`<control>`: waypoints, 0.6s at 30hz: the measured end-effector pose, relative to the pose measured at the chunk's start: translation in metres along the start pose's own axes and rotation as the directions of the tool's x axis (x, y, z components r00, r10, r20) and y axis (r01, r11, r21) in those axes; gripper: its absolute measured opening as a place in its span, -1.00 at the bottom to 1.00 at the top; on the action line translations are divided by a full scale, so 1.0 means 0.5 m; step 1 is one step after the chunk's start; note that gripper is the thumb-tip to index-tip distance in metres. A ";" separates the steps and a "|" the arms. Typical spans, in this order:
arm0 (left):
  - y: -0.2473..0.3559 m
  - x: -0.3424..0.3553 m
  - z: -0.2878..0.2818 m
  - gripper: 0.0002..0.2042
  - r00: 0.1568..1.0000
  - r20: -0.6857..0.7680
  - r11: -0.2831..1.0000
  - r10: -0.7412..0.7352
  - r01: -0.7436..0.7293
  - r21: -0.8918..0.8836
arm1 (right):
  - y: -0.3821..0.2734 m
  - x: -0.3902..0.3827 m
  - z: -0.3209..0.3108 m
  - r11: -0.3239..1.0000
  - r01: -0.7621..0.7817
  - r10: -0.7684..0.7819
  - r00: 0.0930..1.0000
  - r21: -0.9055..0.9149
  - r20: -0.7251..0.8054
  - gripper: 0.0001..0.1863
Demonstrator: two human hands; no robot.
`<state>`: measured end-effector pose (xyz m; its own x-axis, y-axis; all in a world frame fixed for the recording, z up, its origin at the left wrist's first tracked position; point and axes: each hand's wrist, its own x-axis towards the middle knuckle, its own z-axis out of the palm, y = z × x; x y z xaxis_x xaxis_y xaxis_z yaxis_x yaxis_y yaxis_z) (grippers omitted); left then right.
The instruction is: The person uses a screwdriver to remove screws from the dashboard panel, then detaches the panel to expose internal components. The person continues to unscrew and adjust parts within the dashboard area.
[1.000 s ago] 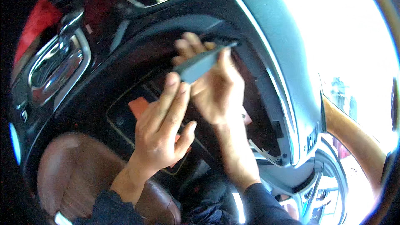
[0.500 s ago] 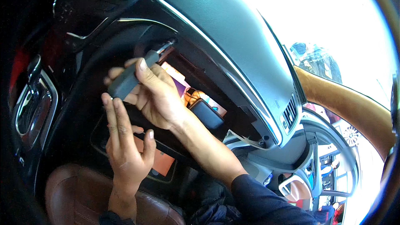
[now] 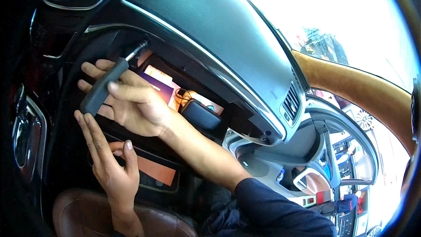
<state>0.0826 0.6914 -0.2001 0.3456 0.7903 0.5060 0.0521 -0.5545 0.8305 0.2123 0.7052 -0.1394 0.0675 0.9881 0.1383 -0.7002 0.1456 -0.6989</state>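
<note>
A screwdriver [image 3: 103,87] with a thick dark grey handle and a short metal shaft slants up and to the right. Its tip meets the dark trim at the upper left corner of the open glove box [image 3: 210,128]. Across the handle lies my right hand [image 3: 133,98], thumb pressed on it, the other fingers loosely spread behind. Two stretched fingertips of my left hand [image 3: 112,164] touch the handle's butt end; that hand's thumb stands apart and it grips nothing. What the tip sits on is too dark to make out.
In the glove box lie a black zip case [image 3: 201,114], a purple booklet [image 3: 156,88] and a cable. The dashboard [image 3: 206,30] curves above. A brown leather seat [image 3: 87,213] is below, with an orange-brown sheet [image 3: 156,170] near it. At the right the car door [image 3: 289,145] stands open.
The view has shifted, so the dashboard and both hands appear further left. My right hand's fingers have opened out around the handle. My left fingertips remain at the butt end.
</note>
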 end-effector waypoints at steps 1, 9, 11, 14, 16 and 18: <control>-0.003 0.001 0.001 -0.34 1.000 0.011 0.999 -0.023 0.024 -0.046 | -0.002 0.002 -0.011 0.998 -0.012 0.013 1.000 -0.054 0.022 -0.56; -0.015 -0.005 0.002 -0.32 1.000 0.015 0.999 -0.001 0.002 -0.047 | -0.007 0.012 -0.023 0.948 -0.031 0.004 0.996 -0.318 -0.086 -0.60; -0.007 -0.001 0.008 -0.32 1.000 0.009 1.000 0.011 -0.011 0.000 | -0.006 0.010 -0.017 0.987 0.068 -0.071 0.997 -0.148 -0.017 -0.51; -0.012 0.011 0.000 -0.36 0.997 -0.032 0.979 0.065 -0.057 0.193 | -0.005 0.011 -0.017 0.996 0.056 -0.054 0.998 -0.064 0.032 -0.49; -0.025 0.004 -0.001 -0.39 0.995 -0.033 0.962 0.090 -0.078 0.261 | 0.021 0.023 -0.048 0.989 0.114 -0.113 0.993 -0.095 0.017 -0.51; -0.050 -0.019 0.005 -0.39 1.000 0.005 0.974 0.027 -0.027 0.225 | 0.026 0.024 -0.081 0.943 0.140 -0.175 0.981 -0.303 -0.090 -0.59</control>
<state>0.0805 0.6971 -0.2265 0.3515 0.7739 0.5269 0.2522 -0.6203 0.7427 0.2326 0.7210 -0.1751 0.2522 0.9479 0.1948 -0.4351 0.2909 -0.8521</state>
